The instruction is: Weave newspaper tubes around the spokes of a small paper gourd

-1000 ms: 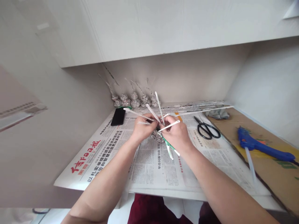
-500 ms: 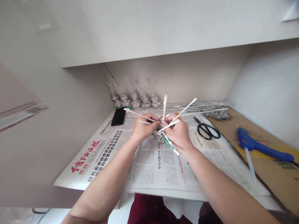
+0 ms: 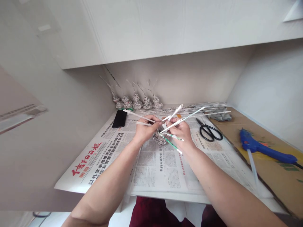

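Between my hands is a small woven newspaper piece (image 3: 160, 138), rounded at the bottom, with several rolled paper sticks (image 3: 169, 126) fanning out from its top. My left hand (image 3: 147, 129) is closed, thumb and fingers pinching at the sticks on the left side. On the other side my right hand (image 3: 181, 131) is closed too, its fingertips pinching a paper stick near the top of the weave. Some sticks are white, others carry green print. My fingers partly hide the weave.
Several finished gourd-shaped paper pieces (image 3: 147, 103) stand along the back wall beside a black phone (image 3: 119, 118). Paper rolls (image 3: 189, 108) lie at the back. Black scissors (image 3: 209, 131), a blue glue gun (image 3: 265, 148) and cardboard (image 3: 279, 186) are on the right. Newspaper (image 3: 151, 176) covers the table.
The stick that stood upright by my right hand now leans to the right. Other sticks on the right side sit lower, and my right hand has shifted slightly.
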Motion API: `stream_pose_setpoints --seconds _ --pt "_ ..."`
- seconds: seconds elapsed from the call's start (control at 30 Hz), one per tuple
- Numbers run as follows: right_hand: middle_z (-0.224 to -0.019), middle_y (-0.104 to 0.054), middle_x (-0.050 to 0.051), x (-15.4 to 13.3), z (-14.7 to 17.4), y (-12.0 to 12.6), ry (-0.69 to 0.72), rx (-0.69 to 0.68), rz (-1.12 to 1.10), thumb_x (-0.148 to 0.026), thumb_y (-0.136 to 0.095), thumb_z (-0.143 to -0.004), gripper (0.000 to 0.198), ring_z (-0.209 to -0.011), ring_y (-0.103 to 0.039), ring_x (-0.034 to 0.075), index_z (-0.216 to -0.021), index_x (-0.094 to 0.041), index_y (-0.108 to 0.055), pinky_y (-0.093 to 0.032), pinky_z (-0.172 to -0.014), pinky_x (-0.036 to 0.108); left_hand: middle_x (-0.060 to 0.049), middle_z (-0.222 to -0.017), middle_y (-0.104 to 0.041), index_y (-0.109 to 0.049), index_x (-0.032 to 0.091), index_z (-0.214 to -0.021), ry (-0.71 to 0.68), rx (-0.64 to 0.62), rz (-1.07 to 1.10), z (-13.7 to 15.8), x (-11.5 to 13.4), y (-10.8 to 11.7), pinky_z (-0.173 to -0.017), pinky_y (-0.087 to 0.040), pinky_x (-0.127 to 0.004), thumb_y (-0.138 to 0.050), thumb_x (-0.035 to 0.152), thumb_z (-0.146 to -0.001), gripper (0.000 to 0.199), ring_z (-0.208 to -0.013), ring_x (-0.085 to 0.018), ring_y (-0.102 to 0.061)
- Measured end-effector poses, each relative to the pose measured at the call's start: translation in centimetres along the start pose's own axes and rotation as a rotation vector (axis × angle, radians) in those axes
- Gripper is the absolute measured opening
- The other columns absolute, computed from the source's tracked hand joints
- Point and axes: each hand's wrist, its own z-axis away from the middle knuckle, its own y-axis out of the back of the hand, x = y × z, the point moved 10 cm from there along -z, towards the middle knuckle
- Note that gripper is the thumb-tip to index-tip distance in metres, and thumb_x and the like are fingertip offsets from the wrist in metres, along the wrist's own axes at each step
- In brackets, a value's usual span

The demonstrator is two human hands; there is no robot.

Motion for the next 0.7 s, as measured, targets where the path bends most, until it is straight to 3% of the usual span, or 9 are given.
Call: stream_pose_setpoints --seconds 0.2,0.5,0.7 --pt "-0.054 -0.058 -0.001 -2.6 0.7 0.2 0.112 -0.005 0.259 -0.045 -0.066 -0.074 0.027 -0.048 -0.051 0.012 -0.070 -0.019 -0.061 -0.038 -0.046 0.023 0.001 -0.059 -0.061 -0.062 0.015 -0.070 0.014 -0.018 -0.027 0.1 0.1 -0.1 -0.047 -0.041 -0.020 -0.074 0.031 -0.068 0.020 -0.047 -0.008 -0.051" --pt "-0.056 -0.062 -0.001 0.2 -0.2 0.2 -0.022 0.000 0.014 -0.052 -0.069 -0.070 0.034 -0.048 -0.058 0.015 -0.071 -0.020 -0.057 -0.043 -0.046 0.026 0.000 -0.063 -0.062 -0.063 0.014 -0.071 -0.028 -0.014 -0.037 0.1 0.4 -0.1 -0.050 -0.042 -0.021 -0.072 0.029 -0.069 0.018 -0.053 -0.009 -0.052" --pt "-0.056 -0.061 -0.001 -1.6 0.3 0.3 0.048 -0.006 0.173 -0.052 -0.067 -0.073 0.034 -0.049 -0.055 0.013 -0.069 -0.019 -0.060 -0.042 -0.047 0.024 0.000 -0.063 -0.062 -0.063 0.014 -0.070 -0.023 -0.009 -0.068 0.1 0.5 0.0 -0.051 -0.042 -0.021 -0.072 0.031 -0.069 0.019 -0.053 -0.009 -0.052"
